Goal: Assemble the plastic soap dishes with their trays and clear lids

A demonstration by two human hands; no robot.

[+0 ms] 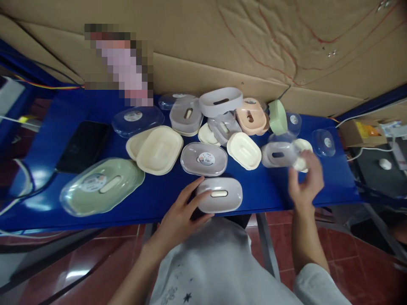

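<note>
My left hand point(184, 209) grips the left end of a grey oval soap dish point(233, 201) at the table's front edge, one finger lying over its top near a cream bar in the slot. Just behind it lies another grey dish point(190, 159) under a clear lid with a round label. My right hand point(308, 180) is at the right, slightly blurred, its thumb and fingers closed around something pale that I cannot make out. Beside those fingertips are a grey slotted tray point(269, 156) and a cream oval piece point(307, 145).
Cream trays point(159, 150), a peach dish point(259, 120), a green tray point(278, 116) and clear lids point(323, 142) crowd the blue table point(165, 192). A green lidded dish point(124, 192) and a black phone-like slab point(82, 146) lie left. Cardboard point(190, 34) stands behind.
</note>
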